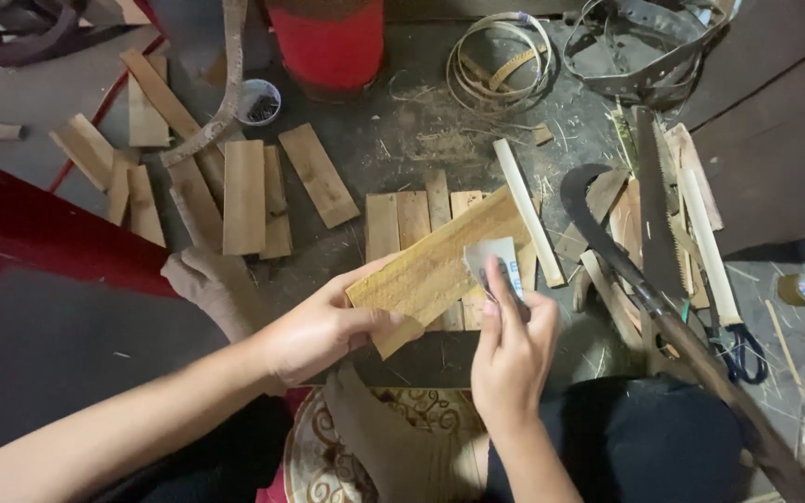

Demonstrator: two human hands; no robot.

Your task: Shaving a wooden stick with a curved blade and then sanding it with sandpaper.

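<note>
Your left hand (314,328) grips the wooden slat (435,267) by its near end, thumb on top; your right hand (512,349) pinches a grey sandpaper piece (494,256) against its face, hiding part of it; four short slats (412,219) lie partly covered behind; the curved knife (626,270) runs off-frame; one red bucket (326,42) is cropped.

The red cylinder (326,37) is cut off by the top edge; the sickle's handle (738,401) runs out at the bottom; the small cup's (258,101) contents are unreadable.
</note>
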